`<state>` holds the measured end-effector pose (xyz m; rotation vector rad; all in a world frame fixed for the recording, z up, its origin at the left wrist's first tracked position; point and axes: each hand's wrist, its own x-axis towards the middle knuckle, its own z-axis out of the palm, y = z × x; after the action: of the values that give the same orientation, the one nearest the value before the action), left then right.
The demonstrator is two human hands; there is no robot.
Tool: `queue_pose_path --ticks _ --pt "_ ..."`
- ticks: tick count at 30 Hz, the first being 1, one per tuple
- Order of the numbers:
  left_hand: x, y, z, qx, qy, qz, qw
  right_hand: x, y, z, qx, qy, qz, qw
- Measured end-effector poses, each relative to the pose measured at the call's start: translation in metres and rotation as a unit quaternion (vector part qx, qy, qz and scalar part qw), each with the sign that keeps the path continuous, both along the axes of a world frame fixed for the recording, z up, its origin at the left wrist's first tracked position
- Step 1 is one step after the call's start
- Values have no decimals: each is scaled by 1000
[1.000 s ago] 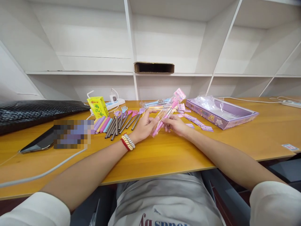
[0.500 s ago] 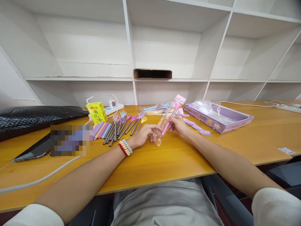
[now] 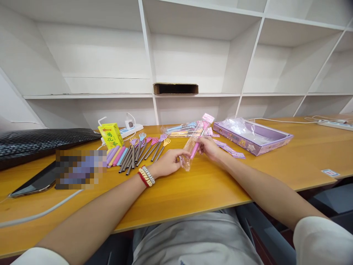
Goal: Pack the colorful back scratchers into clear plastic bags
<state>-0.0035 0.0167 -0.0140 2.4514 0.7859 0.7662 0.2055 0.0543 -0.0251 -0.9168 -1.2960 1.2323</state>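
A pink hand-shaped scratcher (image 3: 195,149) lies inside a clear plastic bag (image 3: 186,164) with a pink card at its top. My right hand (image 3: 208,146) is closed around the scratcher and bag. The fingers of my left hand (image 3: 172,161) pinch the bag near its lower end. To the left are several metal rods with coloured hand-shaped heads (image 3: 142,138) and several coloured handles (image 3: 116,156). Behind my hands lie more bagged scratchers (image 3: 179,132).
A purple tray box (image 3: 256,149) with clear plastic stands at the right, pink cards (image 3: 228,149) beside it. A yellow drink carton (image 3: 110,135), power strip (image 3: 132,129), tablet (image 3: 35,182) and white cable (image 3: 55,206) are at the left.
The scratcher's pink head now shows more clearly under the card. Both hands keep nearly the same places, and the view has shifted slightly.
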Motion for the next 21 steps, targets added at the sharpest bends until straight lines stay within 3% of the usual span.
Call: queue_pose_path --ticks 8,16,21 --pt "2 -2 2 1 -2 -78 997 -3 -6 2 -25 1 32 999" --pt "3 -5 -1 30 -48 -34 998 -7 -10 2 -26 25 76 997" --pt "5 -7 -1 77 -31 -39 996 -8 -13 2 -35 19 105 994"
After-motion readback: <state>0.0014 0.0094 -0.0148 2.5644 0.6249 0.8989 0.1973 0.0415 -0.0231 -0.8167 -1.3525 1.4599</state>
